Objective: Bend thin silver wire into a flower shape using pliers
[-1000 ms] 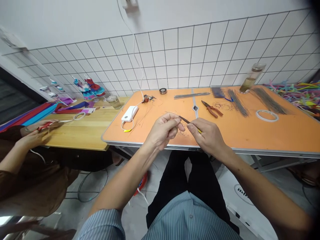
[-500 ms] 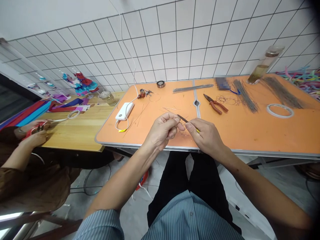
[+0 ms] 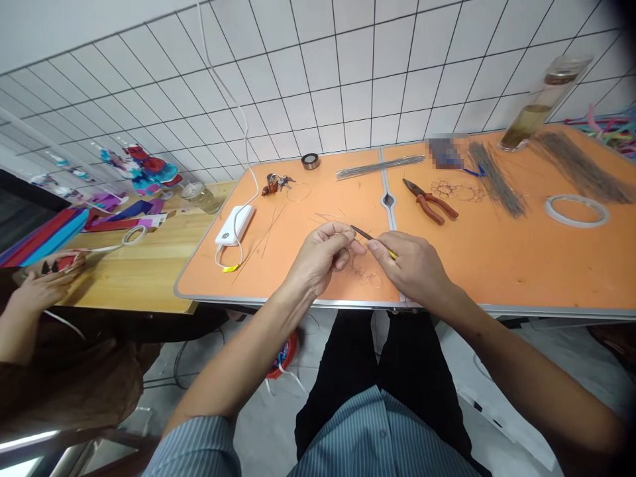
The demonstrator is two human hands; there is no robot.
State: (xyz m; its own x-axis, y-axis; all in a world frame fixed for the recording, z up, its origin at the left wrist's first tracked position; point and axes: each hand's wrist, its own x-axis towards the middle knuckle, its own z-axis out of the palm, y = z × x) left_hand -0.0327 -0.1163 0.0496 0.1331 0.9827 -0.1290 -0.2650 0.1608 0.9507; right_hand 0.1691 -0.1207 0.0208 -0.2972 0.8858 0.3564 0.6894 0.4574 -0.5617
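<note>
My left hand (image 3: 320,255) is curled over the near edge of the orange table (image 3: 521,265), its fingertips pinched on a thin wire too fine to follow. My right hand (image 3: 410,265) grips small yellow-handled pliers (image 3: 370,238), whose dark jaws point up-left to the left fingertips. Loops of fine wire (image 3: 365,273) lie on the table just under both hands.
Red-handled pliers (image 3: 430,201), wire bundles (image 3: 380,167), a tape ring (image 3: 576,209), a black tape roll (image 3: 311,161), a white power bank (image 3: 233,224) and a bottle (image 3: 541,106) sit on the table. At the left another person's hands (image 3: 42,285) work at a wooden table (image 3: 144,265).
The view has tilted and shifted so the table sits lower-left in frame. My hands keep the same grip, with the pliers still meeting the left fingertips. The other person's hands have moved down-left.
</note>
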